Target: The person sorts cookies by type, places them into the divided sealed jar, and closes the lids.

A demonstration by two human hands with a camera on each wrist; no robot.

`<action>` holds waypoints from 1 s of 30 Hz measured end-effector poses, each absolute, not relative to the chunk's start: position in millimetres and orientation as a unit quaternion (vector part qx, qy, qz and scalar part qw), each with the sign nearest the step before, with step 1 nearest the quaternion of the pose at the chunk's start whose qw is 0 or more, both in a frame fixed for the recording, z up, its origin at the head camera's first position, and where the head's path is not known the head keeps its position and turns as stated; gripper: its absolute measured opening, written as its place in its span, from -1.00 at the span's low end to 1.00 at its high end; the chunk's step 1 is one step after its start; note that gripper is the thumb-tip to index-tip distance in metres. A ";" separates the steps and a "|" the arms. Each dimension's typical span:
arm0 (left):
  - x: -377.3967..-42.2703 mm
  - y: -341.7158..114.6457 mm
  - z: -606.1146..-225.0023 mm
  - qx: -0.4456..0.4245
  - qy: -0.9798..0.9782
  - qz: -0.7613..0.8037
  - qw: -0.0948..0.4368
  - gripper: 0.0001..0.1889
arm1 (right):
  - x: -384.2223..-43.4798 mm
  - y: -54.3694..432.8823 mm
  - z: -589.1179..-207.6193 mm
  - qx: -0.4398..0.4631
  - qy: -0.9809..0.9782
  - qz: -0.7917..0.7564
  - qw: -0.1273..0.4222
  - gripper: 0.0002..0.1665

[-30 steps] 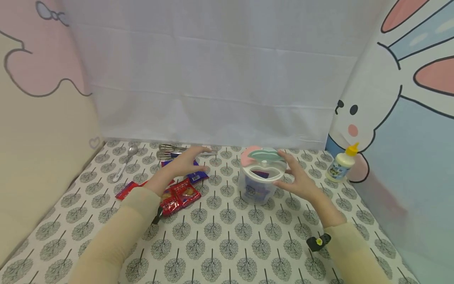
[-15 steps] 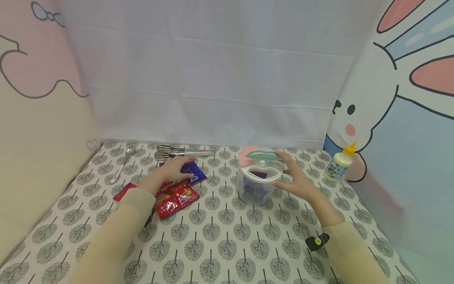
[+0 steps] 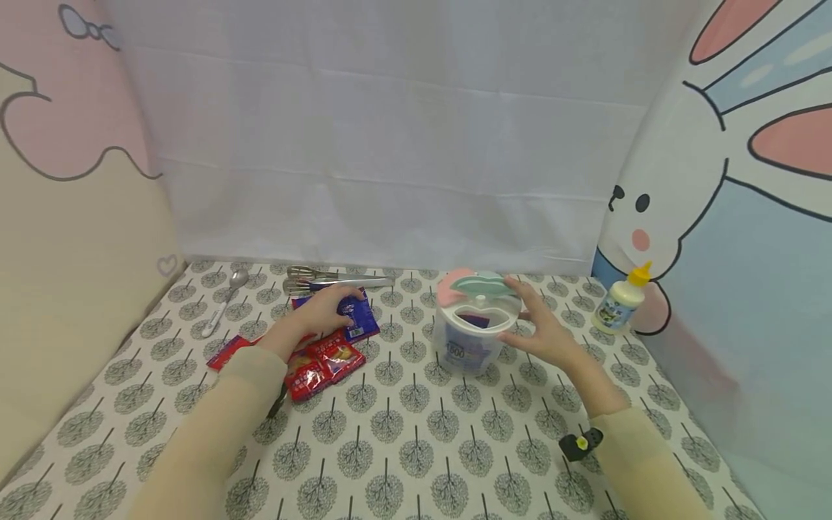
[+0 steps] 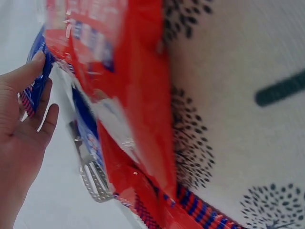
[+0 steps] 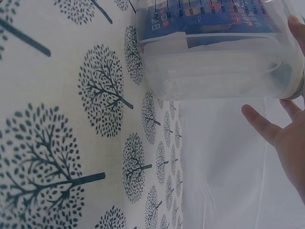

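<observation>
My left hand [image 3: 318, 312] pinches a blue snack packet [image 3: 361, 318] between thumb and fingers, at the left of the table. The left wrist view shows the thumb on the face of that blue packet [image 4: 34, 88] and fingers behind it. Red snack packets [image 3: 325, 365] lie just in front, partly under the wrist. Right of centre, a clear plastic container [image 3: 463, 347] stands upright with a pink and green lid [image 3: 484, 285], its heart-shaped opening uncovered. Something dark blue shows inside. My right hand [image 3: 546, 332] holds its rim from the right, thumb in front and a finger at the lid.
Behind the packets lie metal utensils [image 3: 338, 279] with slotted heads. A spoon [image 3: 225, 303] is at the far left. At the back right stands a bottle [image 3: 620, 302] with a yellow nozzle. White cloth [image 3: 403, 144] hangs behind the tree-patterned tablecloth [image 3: 416, 455].
My left hand has come down and left from above the packets and now grasps the blue packet, which has tilted slightly. The right hand stays on the container.
</observation>
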State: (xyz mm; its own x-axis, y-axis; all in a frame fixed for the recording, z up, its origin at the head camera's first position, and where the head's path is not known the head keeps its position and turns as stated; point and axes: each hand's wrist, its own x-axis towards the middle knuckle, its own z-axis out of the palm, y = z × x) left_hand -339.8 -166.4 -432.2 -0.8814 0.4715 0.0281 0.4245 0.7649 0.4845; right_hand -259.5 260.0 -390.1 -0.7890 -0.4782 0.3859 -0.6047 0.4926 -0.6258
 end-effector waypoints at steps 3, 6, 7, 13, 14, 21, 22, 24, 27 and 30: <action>-338.7 -160.7 -424.0 0.255 0.928 0.271 0.033 -0.51 | -258.1 261.0 -390.3 0.311 -0.862 0.392 0.081 0.13; -337.4 -153.7 -412.3 0.272 0.916 0.294 0.016 -0.52 | -257.8 261.9 -389.8 0.315 -0.862 0.387 0.085 0.14; -336.7 -151.1 -407.7 0.281 0.912 0.299 0.009 -0.52 | -257.9 262.1 -389.8 0.319 -0.861 0.387 0.088 0.14; -326.0 -135.6 -376.2 0.295 0.894 0.337 -0.002 -0.48 | -240.5 249.0 -367.5 0.329 -0.858 0.384 0.092 0.08; -323.3 -133.3 -370.6 0.295 0.892 0.343 -0.004 -0.48 | -237.6 246.6 -363.2 0.329 -0.859 0.382 0.091 0.06; -305.4 -116.6 -341.1 0.322 0.867 0.376 -0.055 -0.50 | -237.2 244.7 -360.1 0.335 -0.855 0.384 0.091 0.06; -302.3 -113.0 -337.3 0.329 0.862 0.380 -0.066 -0.51 | -237.4 244.7 -360.2 0.335 -0.855 0.385 0.090 0.06; -295.4 -104.2 -329.0 0.348 0.847 0.392 -0.090 -0.51 | -237.6 244.6 -360.6 0.334 -0.856 0.386 0.087 0.06; -285.4 -88.8 -319.1 0.378 0.824 0.400 -0.133 -0.54 | -237.6 244.3 -360.9 0.331 -0.856 0.388 0.082 0.06; -277.2 -71.9 -313.4 0.407 0.800 0.405 -0.176 -0.56 | -236.9 243.8 -360.6 0.328 -0.858 0.388 0.079 0.06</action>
State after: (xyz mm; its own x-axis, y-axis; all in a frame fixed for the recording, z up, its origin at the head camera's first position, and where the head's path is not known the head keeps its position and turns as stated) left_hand -277.2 -71.9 -313.4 -0.6067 0.5085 0.6110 0.7934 0.3402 0.5047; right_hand -236.9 243.8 -360.6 -0.7717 -0.5020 0.3905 -0.6248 0.4838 -0.6128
